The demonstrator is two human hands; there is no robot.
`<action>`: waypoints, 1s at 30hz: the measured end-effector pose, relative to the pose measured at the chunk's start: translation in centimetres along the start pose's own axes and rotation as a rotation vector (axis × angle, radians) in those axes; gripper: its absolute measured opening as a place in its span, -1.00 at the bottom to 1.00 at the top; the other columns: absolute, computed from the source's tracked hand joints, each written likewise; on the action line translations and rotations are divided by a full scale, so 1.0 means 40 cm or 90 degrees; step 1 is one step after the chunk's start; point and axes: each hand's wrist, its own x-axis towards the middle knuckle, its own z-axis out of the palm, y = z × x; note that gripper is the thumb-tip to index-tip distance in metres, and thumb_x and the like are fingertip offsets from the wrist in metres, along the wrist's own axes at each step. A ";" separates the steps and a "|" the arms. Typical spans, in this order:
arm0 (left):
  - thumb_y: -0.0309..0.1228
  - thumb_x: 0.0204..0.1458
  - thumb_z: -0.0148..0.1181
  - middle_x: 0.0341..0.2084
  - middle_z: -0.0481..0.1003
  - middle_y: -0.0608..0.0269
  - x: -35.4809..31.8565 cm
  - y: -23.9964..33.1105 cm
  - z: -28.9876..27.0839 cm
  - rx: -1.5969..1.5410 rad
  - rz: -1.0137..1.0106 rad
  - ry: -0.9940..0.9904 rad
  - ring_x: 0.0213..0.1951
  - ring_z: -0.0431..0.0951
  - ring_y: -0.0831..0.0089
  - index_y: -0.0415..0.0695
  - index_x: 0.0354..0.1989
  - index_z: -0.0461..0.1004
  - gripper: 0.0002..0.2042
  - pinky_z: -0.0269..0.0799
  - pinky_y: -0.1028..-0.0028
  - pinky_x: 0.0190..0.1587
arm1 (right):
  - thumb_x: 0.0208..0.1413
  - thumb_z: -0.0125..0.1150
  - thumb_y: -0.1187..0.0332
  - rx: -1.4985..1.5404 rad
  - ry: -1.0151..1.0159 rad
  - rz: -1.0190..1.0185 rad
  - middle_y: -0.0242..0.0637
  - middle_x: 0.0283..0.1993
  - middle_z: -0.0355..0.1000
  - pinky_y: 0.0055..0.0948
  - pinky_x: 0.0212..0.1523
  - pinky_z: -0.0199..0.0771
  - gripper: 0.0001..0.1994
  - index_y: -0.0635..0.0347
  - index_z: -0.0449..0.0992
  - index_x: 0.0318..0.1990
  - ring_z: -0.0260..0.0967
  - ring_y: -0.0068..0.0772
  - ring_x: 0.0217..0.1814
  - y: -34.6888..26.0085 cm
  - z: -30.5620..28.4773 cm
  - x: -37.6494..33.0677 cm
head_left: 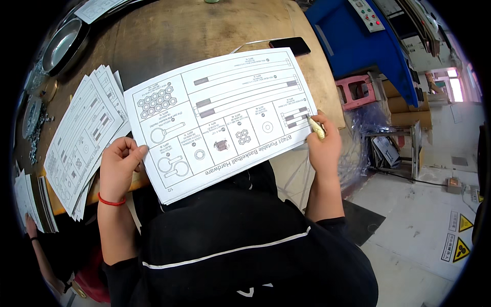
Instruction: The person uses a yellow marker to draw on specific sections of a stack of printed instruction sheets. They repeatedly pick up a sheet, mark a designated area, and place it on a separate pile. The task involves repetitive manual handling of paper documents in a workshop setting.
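1. The left hand [118,162] pinches the left edge of a stack of printed sheets [220,115], its grip clamped on the paper with the thumb on top and the fingers underneath.
2. The right hand [323,146] holds the right edge of the same stack; its grip is closed on the paper and on a small pale yellow object [317,127] that lies under the thumb. What that object is cannot be told.
3. The stack of printed sheets is held over the near edge of the wooden surface [169,36], partly above the person's lap, and shows boxed drawings of parts.
4. A fanned pile of similar sheets [82,135] lies on the surface by its left edge, just beside the left hand.
5. A round metal bowl [64,43] sits near the far left corner of the surface, with small metal parts [36,120] strewn along the left edge.
6. A dark phone [290,45] lies toward the far right of the surface, beyond the held stack.
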 end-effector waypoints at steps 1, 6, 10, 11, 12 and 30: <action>-0.35 0.14 0.32 -0.60 0.45 0.42 -0.004 0.001 0.001 -0.011 -0.014 0.001 -0.56 0.37 0.70 -0.20 -0.40 0.48 -0.80 0.25 0.67 -0.49 | -0.11 0.04 0.63 -0.084 0.007 -0.053 0.16 0.09 0.46 -0.03 0.24 0.30 -0.67 0.37 0.50 -0.11 0.37 0.21 0.20 -0.004 0.006 -0.010; -0.31 0.20 0.23 -0.45 0.57 0.29 -0.001 -0.005 -0.026 -0.150 -0.079 -0.072 -0.43 0.51 0.61 -0.26 -0.25 0.53 -0.78 0.40 0.63 -0.35 | -0.11 0.05 0.62 -0.162 -0.011 -0.140 0.14 0.08 0.47 0.01 0.19 0.32 -0.64 0.32 0.49 -0.07 0.36 0.21 0.15 -0.038 0.019 -0.022; -0.39 0.20 0.20 -0.11 0.59 0.11 -0.031 -0.028 -0.043 -0.260 -0.016 -0.045 -0.11 0.57 0.47 -0.40 0.06 0.46 -0.65 0.46 0.45 0.03 | -0.11 0.04 0.63 -0.155 -0.039 -0.178 0.08 0.11 0.47 -0.02 0.20 0.31 -0.62 0.29 0.49 -0.05 0.36 0.16 0.16 -0.066 0.039 -0.049; -0.41 0.20 0.20 -0.12 0.59 0.11 -0.023 -0.050 -0.079 -0.232 -0.002 -0.012 -0.12 0.57 0.47 -0.40 0.06 0.45 -0.65 0.46 0.46 0.01 | -0.11 0.04 0.64 -0.139 -0.045 -0.178 0.06 0.12 0.48 -0.03 0.21 0.31 -0.61 0.28 0.49 -0.04 0.36 0.14 0.16 -0.071 0.041 -0.055; -0.42 0.20 0.20 -0.13 0.59 0.12 -0.016 -0.069 -0.125 -0.196 0.011 0.028 -0.13 0.57 0.47 -0.41 0.06 0.45 -0.66 0.46 0.47 0.00 | -0.11 0.04 0.64 -0.145 -0.047 -0.171 0.04 0.13 0.47 -0.05 0.22 0.31 -0.60 0.28 0.49 -0.03 0.35 0.11 0.18 -0.068 0.045 -0.062; -0.09 -0.06 0.38 0.19 0.40 -0.14 -0.036 -0.246 -0.627 0.689 -0.353 0.657 0.23 0.39 0.00 -0.20 0.28 0.37 -0.27 0.30 0.13 0.27 | -0.08 -0.02 0.68 -0.044 -0.043 -0.127 -0.01 0.17 0.47 -0.15 0.28 0.30 -0.57 0.36 0.49 0.03 0.37 -0.02 0.21 -0.018 0.035 -0.060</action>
